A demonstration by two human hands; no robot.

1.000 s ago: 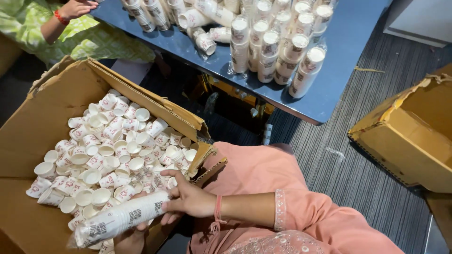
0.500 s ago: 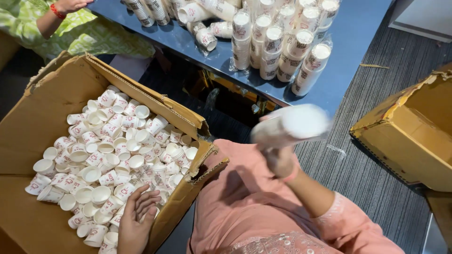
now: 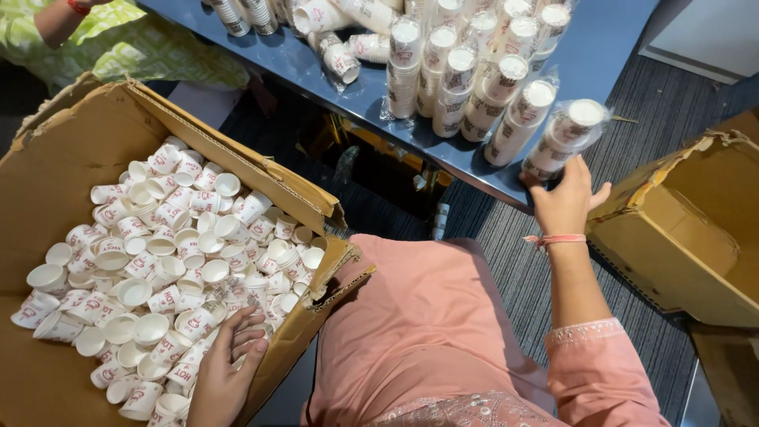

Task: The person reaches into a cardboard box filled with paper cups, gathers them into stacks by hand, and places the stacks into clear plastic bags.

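Note:
My right hand (image 3: 566, 199) grips the lower end of a plastic-wrapped stack of white paper cups (image 3: 566, 136), which stands tilted at the near edge of the blue table (image 3: 609, 59) beside several other wrapped stacks (image 3: 471, 81). My left hand (image 3: 225, 370) rests, fingers spread, on the loose white paper cups (image 3: 166, 269) that fill a big open cardboard box (image 3: 55, 150) at my left. A pink sleeve and a thin wrist band show on my right arm.
Another open cardboard box (image 3: 696, 245) sits on the floor at the right. More cup stacks (image 3: 332, 35) lie flat further back on the table. A person in a green patterned garment (image 3: 134, 47) sits at the top left. Grey striped carpet shows below the table.
My right hand has carried the wrapped cup stack from the box up and right and set it at the table edge. My left hand has stayed down on the loose cups.

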